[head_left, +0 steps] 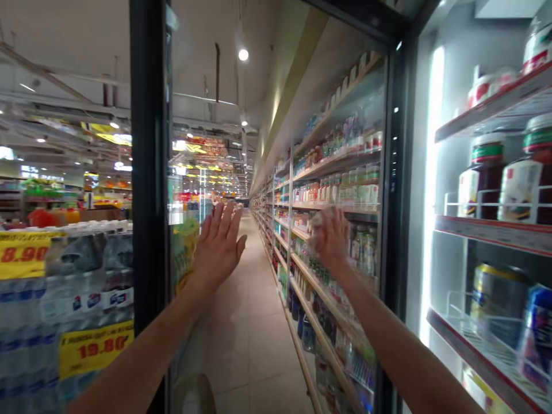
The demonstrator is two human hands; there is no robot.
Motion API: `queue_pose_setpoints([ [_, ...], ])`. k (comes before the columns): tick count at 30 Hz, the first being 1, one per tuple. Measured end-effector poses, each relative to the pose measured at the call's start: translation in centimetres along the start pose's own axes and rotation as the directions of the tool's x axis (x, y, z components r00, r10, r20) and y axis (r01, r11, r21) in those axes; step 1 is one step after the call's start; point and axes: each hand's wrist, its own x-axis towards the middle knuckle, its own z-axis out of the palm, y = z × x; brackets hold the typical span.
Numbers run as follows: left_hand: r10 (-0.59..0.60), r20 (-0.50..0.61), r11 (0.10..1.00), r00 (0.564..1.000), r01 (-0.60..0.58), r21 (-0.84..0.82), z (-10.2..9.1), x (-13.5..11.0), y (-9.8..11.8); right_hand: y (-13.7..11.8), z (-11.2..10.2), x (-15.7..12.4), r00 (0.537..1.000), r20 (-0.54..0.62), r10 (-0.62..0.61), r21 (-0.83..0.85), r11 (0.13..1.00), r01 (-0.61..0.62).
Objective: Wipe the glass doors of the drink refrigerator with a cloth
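In front of me a black-framed glass door (149, 172) stands open, its pane showing shelves and an aisle floor. My left hand (221, 241) is raised flat toward the glass, its fingers extended and the thumb apart, with nothing in it. At the right part of the pane, my right hand (334, 238) is blurred by motion. It presses a pale crumpled cloth (316, 230) at the glass; the palm side and most of the cloth are hidden. Whether the left palm touches the pane, I cannot tell.
A lit refrigerator on the right has wire shelves (495, 230) with dark-liquid bottles (480, 178) and a can (495, 296). At the left are stacked packs of water bottles (26, 322) with a yellow price sign (95, 348). The door's black frame borders both arms.
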Motion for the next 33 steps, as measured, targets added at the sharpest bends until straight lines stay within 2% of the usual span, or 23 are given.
queue_pose_setpoints([
  [2,-0.015,-0.011,1.0,1.0,0.015,-0.003,0.2,-0.1,0.5,1.9,0.0,0.0,0.97,-0.074,0.233,-0.02,0.972,-0.235],
  [3,-0.024,-0.02,1.0,1.0,0.024,-0.006,0.4,-0.5,0.9,1.6,0.2,-0.1,0.957,-0.099,0.272,-0.011,0.962,-0.274],
  [4,-0.026,-0.02,1.0,0.999,0.026,-0.008,0.5,-1.1,1.5,0.5,0.3,-0.5,0.963,-0.113,0.244,0.004,0.969,-0.245],
  [5,-0.02,-0.019,1.0,1.0,0.02,-0.007,0.6,-2.0,2.2,-1.2,0.4,-1.0,0.981,-0.112,0.159,0.021,0.987,-0.158],
  [7,0.025,-0.018,1.0,1.0,-0.025,0.004,0.7,-4.2,3.8,-4.8,0.7,-2.3,0.991,-0.053,-0.125,0.05,0.991,0.127],
  [9,0.065,-0.032,0.998,0.997,-0.064,0.017,0.7,-6.3,5.0,-6.5,0.6,-3.7,0.939,0.045,-0.342,0.087,0.937,0.337],
  [10,0.068,-0.046,0.998,0.997,-0.067,0.022,0.7,-7.2,5.4,-6.2,0.4,-4.3,0.918,0.069,-0.39,0.095,0.919,0.383],
  [11,0.064,-0.057,0.998,0.996,-0.063,0.026,0.7,-7.7,5.6,-5.1,0.1,-4.9,0.919,0.073,-0.388,0.088,0.92,0.381],
  [12,0.055,-0.056,0.998,0.997,-0.054,0.027,0.7,-8.1,5.8,-3.5,-0.2,-5.3,0.94,0.058,-0.336,0.067,0.941,0.332],
  [14,0.042,-0.048,0.999,0.998,-0.041,0.028,0.7,-8.2,5.9,-0.3,-0.7,-6.1,0.992,-0.006,-0.123,0.015,0.992,0.123],
  [15,0.041,-0.044,0.999,0.998,-0.04,0.03,0.8,-8.1,5.8,0.6,-0.8,-6.4,0.999,-0.041,-0.008,0.0,1.0,0.008],
  [16,0.041,-0.04,0.999,0.998,-0.04,0.033,0.9,-8.0,5.8,0.8,-0.8,-6.9,0.995,-0.066,0.073,-0.002,0.997,-0.073],
  [17,0.041,-0.039,0.998,0.998,-0.04,0.038,0.9,-7.9,5.7,0.2,-0.7,-7.4,0.993,-0.071,0.099,0.009,0.995,-0.098],
  [18,0.045,-0.042,0.998,0.998,-0.043,0.043,1.0,-7.8,5.7,-1.1,-0.6,-8.1,0.997,-0.053,0.059,0.032,0.998,-0.057],
  [20,0.061,-0.05,0.997,0.997,-0.058,0.05,1.0,-7.8,5.6,-4.2,-0.4,-9.7,0.987,0.033,-0.157,0.108,0.982,0.153],
  [22,0.067,-0.056,0.997,0.996,-0.064,0.05,1.0,-7.9,5.6,-5.9,-0.3,-11.2,0.931,0.119,-0.346,0.172,0.93,0.323],
  [23,0.069,-0.056,0.997,0.996,-0.066,0.049,1.0,-7.9,5.6,-5.6,-0.5,-11.8,0.915,0.144,-0.378,0.177,0.919,0.352],
  [25,0.068,-0.054,0.997,0.996,-0.065,0.047,0.9,-7.9,5.6,-3.0,-0.9,-12.3,0.947,0.134,-0.293,0.115,0.953,0.278],
  [27,0.064,-0.052,0.997,0.997,-0.061,0.04,1.0,-7.9,5.7,0.3,-1.2,-12.2,0.998,0.02,-0.055,0.022,0.998,0.054],
  [29,0.054,-0.054,0.998,0.997,-0.053,0.025,1.0,-7.9,5.7,1.5,-1.2,-12.0,0.984,-0.097,0.151,-0.008,0.988,-0.152],
  [30,0.05,-0.054,0.999,0.997,-0.049,0.018,1.1,-7.9,5.7,0.8,-1.1,-12.0,0.978,-0.11,0.177,0.0,0.984,-0.178],
  [31,0.046,-0.055,0.999,0.997,-0.046,0.013,1.1,-7.9,5.7,-0.5,-0.9,-12.2,0.987,-0.08,0.136,0.019,0.991,-0.135],
  [33,0.046,-0.057,0.999,0.997,-0.046,0.009,1.1,-8.0,5.6,-3.9,-0.5,-13.0,0.994,0.043,-0.103,0.093,0.991,0.098],
])
